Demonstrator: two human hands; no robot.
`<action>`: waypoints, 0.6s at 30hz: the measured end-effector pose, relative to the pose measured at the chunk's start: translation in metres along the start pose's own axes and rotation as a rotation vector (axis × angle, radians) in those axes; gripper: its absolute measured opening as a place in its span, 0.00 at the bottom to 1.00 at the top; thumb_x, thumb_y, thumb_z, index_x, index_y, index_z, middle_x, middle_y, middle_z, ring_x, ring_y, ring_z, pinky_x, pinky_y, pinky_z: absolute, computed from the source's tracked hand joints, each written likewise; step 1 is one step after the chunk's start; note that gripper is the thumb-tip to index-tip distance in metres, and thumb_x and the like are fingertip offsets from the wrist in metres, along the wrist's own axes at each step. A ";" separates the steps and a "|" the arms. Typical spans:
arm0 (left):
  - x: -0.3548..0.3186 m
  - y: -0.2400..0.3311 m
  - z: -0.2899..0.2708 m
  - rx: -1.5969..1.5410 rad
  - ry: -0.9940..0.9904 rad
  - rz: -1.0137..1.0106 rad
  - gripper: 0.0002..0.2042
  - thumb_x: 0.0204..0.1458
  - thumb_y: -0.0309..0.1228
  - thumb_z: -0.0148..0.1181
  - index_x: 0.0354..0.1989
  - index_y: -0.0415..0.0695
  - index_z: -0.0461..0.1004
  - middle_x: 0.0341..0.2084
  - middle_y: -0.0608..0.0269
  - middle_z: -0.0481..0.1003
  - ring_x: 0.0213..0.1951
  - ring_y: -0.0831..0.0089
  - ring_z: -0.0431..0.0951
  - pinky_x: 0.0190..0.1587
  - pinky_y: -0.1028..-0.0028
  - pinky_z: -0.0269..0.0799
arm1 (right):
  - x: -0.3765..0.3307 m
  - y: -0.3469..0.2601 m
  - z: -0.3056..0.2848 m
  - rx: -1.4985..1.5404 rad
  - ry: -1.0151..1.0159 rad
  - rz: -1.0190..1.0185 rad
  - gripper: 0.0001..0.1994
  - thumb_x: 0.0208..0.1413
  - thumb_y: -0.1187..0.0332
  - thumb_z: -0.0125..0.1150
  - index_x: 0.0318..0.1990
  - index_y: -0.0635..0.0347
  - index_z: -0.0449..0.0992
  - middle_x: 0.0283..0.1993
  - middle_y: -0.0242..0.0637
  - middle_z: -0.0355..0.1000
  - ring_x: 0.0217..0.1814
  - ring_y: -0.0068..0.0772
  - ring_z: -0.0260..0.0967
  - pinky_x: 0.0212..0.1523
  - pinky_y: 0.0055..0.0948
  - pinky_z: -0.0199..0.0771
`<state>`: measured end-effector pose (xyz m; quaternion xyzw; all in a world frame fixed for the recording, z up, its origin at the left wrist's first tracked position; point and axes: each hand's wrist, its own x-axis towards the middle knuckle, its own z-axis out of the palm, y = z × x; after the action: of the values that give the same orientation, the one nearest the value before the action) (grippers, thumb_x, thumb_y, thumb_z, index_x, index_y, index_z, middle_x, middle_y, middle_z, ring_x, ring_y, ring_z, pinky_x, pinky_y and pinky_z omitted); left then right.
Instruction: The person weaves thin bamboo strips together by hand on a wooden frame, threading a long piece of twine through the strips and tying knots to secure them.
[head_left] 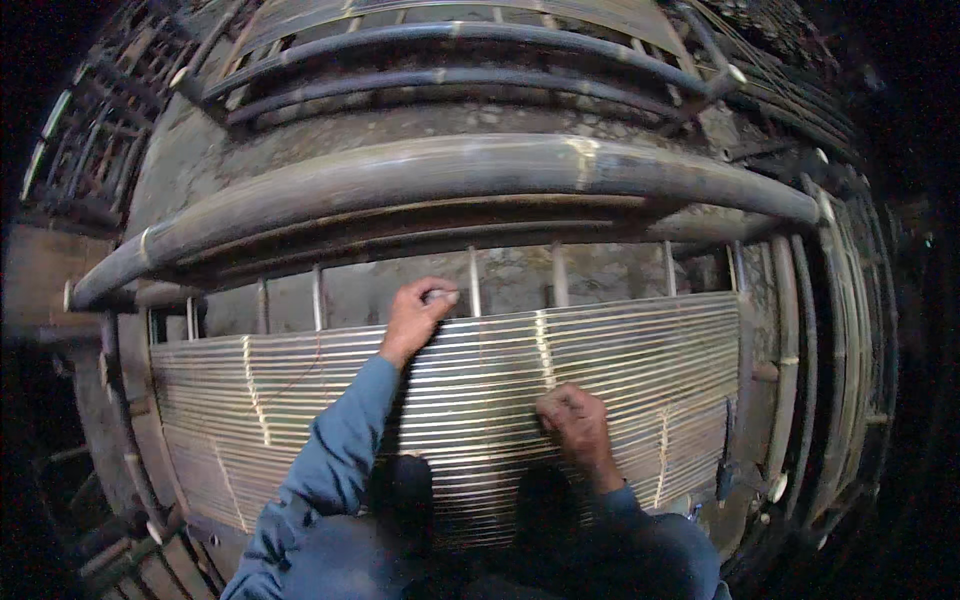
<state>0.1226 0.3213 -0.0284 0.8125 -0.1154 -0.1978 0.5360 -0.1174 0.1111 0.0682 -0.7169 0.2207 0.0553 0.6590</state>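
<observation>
A panel of thin pale bamboo slats (450,375), lying crosswise, spreads out beneath both my hands. Light-coloured bindings (545,350) run across the slats in several rows. My left hand (415,315) is curled at the panel's far edge, fingers drawn in; whatever they pinch is too small to name. Nearer to me, my right hand (577,423) is closed just above the slats, close to the near end of the middle binding. Its fingers are pressed together, and any strand in them is hidden. A thin reddish thread (312,362) lies on the slats left of my left hand.
Beyond the panel, a thick bamboo pole (400,180) crosses the frame. Another bamboo frame (450,75) stands farther off. Poles (785,370) line the right side. A dark narrow tool-like object (725,465) sits at the panel's right edge. My knees are close below.
</observation>
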 end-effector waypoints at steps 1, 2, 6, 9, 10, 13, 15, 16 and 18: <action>0.002 -0.009 -0.004 -0.067 0.010 -0.028 0.11 0.55 0.34 0.68 0.44 0.43 0.85 0.33 0.59 0.84 0.38 0.72 0.81 0.45 0.69 0.77 | 0.001 -0.006 0.004 -0.059 -0.062 -0.114 0.11 0.67 0.64 0.62 0.39 0.65 0.79 0.33 0.38 0.76 0.34 0.30 0.72 0.39 0.31 0.73; 0.002 -0.006 -0.010 -0.038 0.016 -0.043 0.11 0.56 0.34 0.68 0.43 0.42 0.85 0.32 0.61 0.84 0.36 0.73 0.80 0.43 0.70 0.76 | 0.003 -0.008 0.007 -0.124 -0.117 -0.219 0.11 0.67 0.64 0.61 0.39 0.65 0.79 0.34 0.40 0.77 0.35 0.33 0.73 0.40 0.33 0.74; 0.007 0.003 0.005 -0.202 -0.045 -0.135 0.10 0.57 0.30 0.65 0.43 0.39 0.84 0.30 0.67 0.81 0.31 0.81 0.75 0.35 0.77 0.71 | -0.020 0.005 -0.014 -0.386 -0.610 -0.371 0.12 0.67 0.64 0.59 0.43 0.65 0.80 0.41 0.46 0.80 0.45 0.43 0.77 0.49 0.39 0.76; 0.014 0.004 -0.008 -0.107 -0.091 -0.085 0.08 0.56 0.27 0.63 0.41 0.38 0.84 0.30 0.66 0.82 0.32 0.80 0.76 0.38 0.76 0.73 | -0.041 0.014 -0.042 -0.173 -0.769 -0.133 0.13 0.67 0.63 0.58 0.45 0.65 0.81 0.45 0.48 0.80 0.51 0.45 0.77 0.54 0.41 0.76; 0.017 0.016 0.006 -0.011 -0.160 -0.020 0.08 0.56 0.26 0.63 0.41 0.38 0.83 0.31 0.65 0.82 0.33 0.79 0.77 0.39 0.74 0.74 | -0.035 0.063 -0.071 -0.262 -0.593 -0.383 0.14 0.66 0.62 0.58 0.46 0.65 0.82 0.47 0.50 0.80 0.52 0.46 0.77 0.56 0.40 0.76; 0.028 0.068 0.001 0.274 -0.408 0.191 0.08 0.56 0.25 0.61 0.41 0.36 0.82 0.32 0.60 0.83 0.37 0.72 0.80 0.43 0.71 0.76 | 0.007 0.076 -0.155 -0.519 0.383 -0.425 0.09 0.64 0.69 0.57 0.43 0.65 0.80 0.41 0.52 0.76 0.47 0.54 0.73 0.52 0.47 0.72; 0.038 0.111 0.004 0.425 -0.597 0.256 0.09 0.56 0.24 0.61 0.42 0.35 0.81 0.35 0.56 0.83 0.40 0.67 0.81 0.47 0.68 0.77 | 0.045 0.081 -0.212 -0.825 0.705 -0.377 0.08 0.60 0.73 0.63 0.44 0.66 0.78 0.42 0.53 0.73 0.48 0.58 0.70 0.52 0.49 0.70; 0.039 0.134 0.007 0.499 -0.685 0.236 0.09 0.55 0.24 0.62 0.43 0.35 0.81 0.36 0.54 0.83 0.42 0.65 0.82 0.48 0.66 0.77 | 0.061 0.081 -0.228 -0.822 0.746 -0.304 0.08 0.60 0.73 0.63 0.45 0.65 0.78 0.43 0.52 0.73 0.49 0.58 0.70 0.51 0.49 0.70; 0.039 0.177 0.019 0.604 -0.795 0.284 0.10 0.54 0.24 0.64 0.43 0.37 0.81 0.41 0.49 0.83 0.46 0.57 0.83 0.51 0.62 0.77 | 0.076 0.086 -0.251 -0.872 0.776 -0.219 0.08 0.59 0.74 0.64 0.45 0.64 0.77 0.45 0.50 0.72 0.50 0.56 0.69 0.51 0.50 0.70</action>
<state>0.1539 0.2195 0.1199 0.7696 -0.4709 -0.3744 0.2140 -0.1356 -0.1541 -0.0075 -0.9079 0.3271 -0.1936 0.1767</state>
